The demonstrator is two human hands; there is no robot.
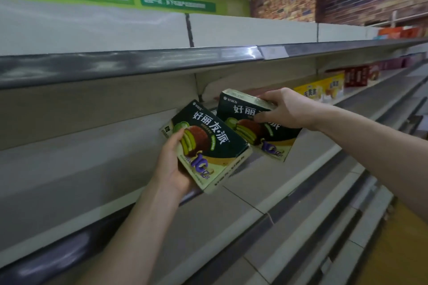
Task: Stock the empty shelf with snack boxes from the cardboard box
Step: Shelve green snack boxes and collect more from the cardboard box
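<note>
Stocking seems barely begun: the left hand (172, 164) curls its fingers round one snack box (208, 143), the right hand (286, 111) grips a second snack box (247, 131), both tilted at the bare shelf (92, 169), neither standing yet; the cardboard box is out of view.

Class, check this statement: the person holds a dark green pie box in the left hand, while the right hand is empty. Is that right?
No. The right hand is not empty: it grips a second dark green pie box, as the head view shows. The left hand does hold the first pie box.
</note>
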